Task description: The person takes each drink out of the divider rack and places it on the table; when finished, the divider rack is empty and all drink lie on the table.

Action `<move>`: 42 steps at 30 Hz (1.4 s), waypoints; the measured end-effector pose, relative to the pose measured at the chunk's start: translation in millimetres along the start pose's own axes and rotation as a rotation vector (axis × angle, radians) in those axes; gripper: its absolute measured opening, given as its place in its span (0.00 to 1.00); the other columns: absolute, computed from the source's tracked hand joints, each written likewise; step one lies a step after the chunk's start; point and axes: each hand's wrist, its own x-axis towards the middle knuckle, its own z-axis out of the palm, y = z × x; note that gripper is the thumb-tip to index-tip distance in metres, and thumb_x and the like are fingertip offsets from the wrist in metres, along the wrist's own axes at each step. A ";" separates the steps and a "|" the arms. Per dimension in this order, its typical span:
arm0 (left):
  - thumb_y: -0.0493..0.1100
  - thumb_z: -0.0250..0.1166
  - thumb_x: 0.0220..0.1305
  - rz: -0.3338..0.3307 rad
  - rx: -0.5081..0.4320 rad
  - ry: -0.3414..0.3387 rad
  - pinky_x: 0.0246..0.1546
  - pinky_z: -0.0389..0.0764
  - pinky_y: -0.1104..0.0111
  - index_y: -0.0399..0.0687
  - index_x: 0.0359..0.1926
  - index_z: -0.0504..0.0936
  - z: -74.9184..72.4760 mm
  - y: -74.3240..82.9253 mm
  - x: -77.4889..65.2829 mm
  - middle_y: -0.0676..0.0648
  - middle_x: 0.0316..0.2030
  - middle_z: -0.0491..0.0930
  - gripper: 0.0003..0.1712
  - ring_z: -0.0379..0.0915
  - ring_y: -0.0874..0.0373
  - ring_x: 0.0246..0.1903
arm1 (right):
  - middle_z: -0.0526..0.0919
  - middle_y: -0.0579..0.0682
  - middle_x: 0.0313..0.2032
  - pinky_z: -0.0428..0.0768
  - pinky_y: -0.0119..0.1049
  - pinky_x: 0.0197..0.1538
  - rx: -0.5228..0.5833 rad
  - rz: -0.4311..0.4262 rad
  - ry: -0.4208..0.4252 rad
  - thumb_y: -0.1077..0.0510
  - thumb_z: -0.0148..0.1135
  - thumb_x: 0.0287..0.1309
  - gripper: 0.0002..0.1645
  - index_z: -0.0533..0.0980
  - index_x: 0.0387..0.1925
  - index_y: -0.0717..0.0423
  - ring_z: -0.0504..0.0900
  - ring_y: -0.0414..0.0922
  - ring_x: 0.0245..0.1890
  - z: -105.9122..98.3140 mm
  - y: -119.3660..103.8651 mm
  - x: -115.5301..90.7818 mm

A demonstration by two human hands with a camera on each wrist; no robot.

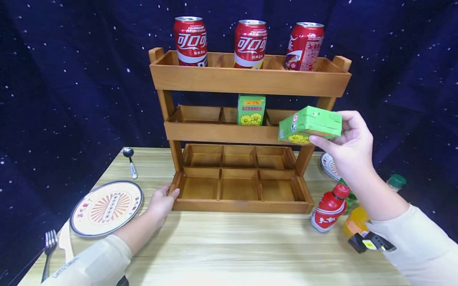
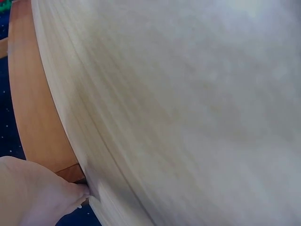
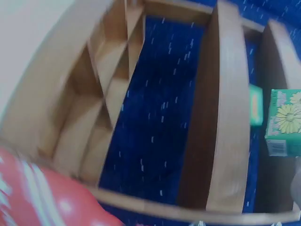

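Observation:
My right hand [image 1: 352, 143] pinches a green drink carton [image 1: 311, 123] with yellow flowers, thumb along its lower edge and fingers behind. The carton is tilted on its side in front of the right end of the wooden rack's middle tier [image 1: 222, 133]. In the right wrist view the same carton [image 3: 284, 120] shows at the right edge. Down at the rack's bottom left corner, my left hand [image 1: 161, 204] grips the side board, and the left wrist view has that hand [image 2: 40, 193] at the wood's end. A second green carton [image 1: 251, 110] stands upright in the middle compartment.
Three red cola cans [image 1: 250, 43] stand on the top tier. To the right are a red-capped bottle [image 1: 329, 208], an orange drink bottle [image 1: 356, 222] and a plate [image 1: 330, 166]. Leftward lie a plate [image 1: 107, 208], a spoon [image 1: 130, 161], a fork [image 1: 49, 250] and a white-handled utensil [image 1: 66, 240].

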 end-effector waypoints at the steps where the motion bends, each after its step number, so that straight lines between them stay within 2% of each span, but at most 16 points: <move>1: 0.41 0.49 0.67 0.000 0.000 -0.001 0.63 0.48 0.55 0.28 0.65 0.46 0.5 -0.2 0.5 0.32 0.65 0.46 0.33 0.42 0.42 0.64 | 0.77 0.59 0.40 0.79 0.33 0.42 0.025 0.026 0.000 0.86 0.60 0.32 0.30 0.69 0.41 0.67 0.78 0.48 0.39 -0.2 -0.5 -6.7; 5: 0.41 0.50 0.66 -0.003 0.023 0.001 0.63 0.46 0.55 0.29 0.65 0.46 1.3 -1.4 1.8 0.32 0.65 0.44 0.34 0.39 0.42 0.64 | 0.79 0.55 0.38 0.79 0.32 0.41 0.047 0.156 -0.056 0.86 0.59 0.34 0.29 0.70 0.40 0.65 0.79 0.45 0.37 -2.0 4.3 -36.5; 9: 0.41 0.50 0.67 -0.003 0.024 -0.004 0.63 0.46 0.55 0.28 0.65 0.46 0.1 -1.7 2.1 0.32 0.65 0.44 0.34 0.39 0.42 0.64 | 0.78 0.51 0.38 0.79 0.32 0.42 -0.073 0.289 -0.153 0.82 0.62 0.35 0.28 0.69 0.41 0.61 0.78 0.42 0.38 -5.8 18.2 -68.9; 12: 0.41 0.50 0.67 0.004 0.016 -0.008 0.63 0.46 0.55 0.28 0.65 0.46 -1.5 -0.7 2.0 0.32 0.65 0.44 0.34 0.39 0.42 0.64 | 0.78 0.51 0.39 0.79 0.32 0.42 -0.155 0.363 -0.205 0.80 0.65 0.35 0.28 0.68 0.42 0.64 0.77 0.43 0.39 -8.0 32.9 -91.0; 17: 0.41 0.50 0.66 0.015 0.032 -0.003 0.64 0.45 0.55 0.28 0.65 0.46 -2.6 3.9 2.0 0.32 0.65 0.44 0.34 0.38 0.42 0.64 | 0.77 0.54 0.40 0.78 0.33 0.44 -0.262 0.511 -0.236 0.74 0.69 0.35 0.29 0.66 0.43 0.67 0.76 0.45 0.40 -12.2 58.2 -119.2; 21: 0.40 0.50 0.66 0.006 0.038 -0.003 0.63 0.46 0.55 0.28 0.65 0.47 -1.0 4.2 0.3 0.32 0.65 0.46 0.33 0.40 0.42 0.64 | 0.74 0.58 0.41 0.76 0.32 0.47 -0.309 0.619 -0.240 0.69 0.70 0.37 0.29 0.65 0.43 0.66 0.74 0.46 0.41 -15.7 71.2 -133.4; 25: 0.41 0.50 0.66 -0.007 0.044 -0.001 0.63 0.45 0.54 0.29 0.65 0.47 -1.0 3.4 -0.9 0.33 0.65 0.45 0.34 0.39 0.42 0.64 | 0.74 0.59 0.39 0.76 0.29 0.46 -0.379 0.641 -0.217 0.70 0.70 0.37 0.29 0.65 0.42 0.67 0.74 0.46 0.39 -18.0 77.0 -139.8; 31: 0.42 0.50 0.66 -0.008 0.054 -0.003 0.63 0.44 0.54 0.28 0.65 0.46 -1.4 3.8 -2.5 0.32 0.65 0.44 0.34 0.37 0.41 0.64 | 0.75 0.58 0.39 0.74 0.26 0.48 -0.499 0.618 -0.184 0.70 0.69 0.38 0.28 0.65 0.43 0.67 0.74 0.44 0.40 -23.3 81.5 -143.8; 35: 0.42 0.50 0.66 -0.006 0.066 -0.004 0.63 0.44 0.53 0.29 0.65 0.46 -1.2 3.4 -2.6 0.32 0.65 0.43 0.35 0.37 0.41 0.64 | 0.76 0.58 0.40 0.76 0.27 0.44 -0.575 0.599 -0.172 0.69 0.69 0.39 0.27 0.66 0.43 0.66 0.75 0.44 0.39 -29.5 84.7 -145.0; 39: 0.42 0.50 0.66 0.007 0.061 -0.002 0.63 0.44 0.53 0.28 0.65 0.46 -1.2 1.3 -1.6 0.31 0.65 0.44 0.34 0.37 0.41 0.64 | 0.77 0.60 0.42 0.77 0.29 0.42 -0.642 0.608 -0.162 0.69 0.68 0.41 0.28 0.66 0.45 0.66 0.77 0.48 0.40 -33.8 84.7 -145.2; 42: 0.41 0.49 0.66 0.017 0.053 0.000 0.64 0.45 0.54 0.27 0.65 0.46 -1.2 0.4 0.4 0.31 0.65 0.45 0.34 0.38 0.42 0.64 | 0.76 0.61 0.44 0.78 0.34 0.45 -0.701 0.602 -0.171 0.69 0.67 0.42 0.28 0.66 0.47 0.68 0.76 0.51 0.43 -34.0 82.1 -144.5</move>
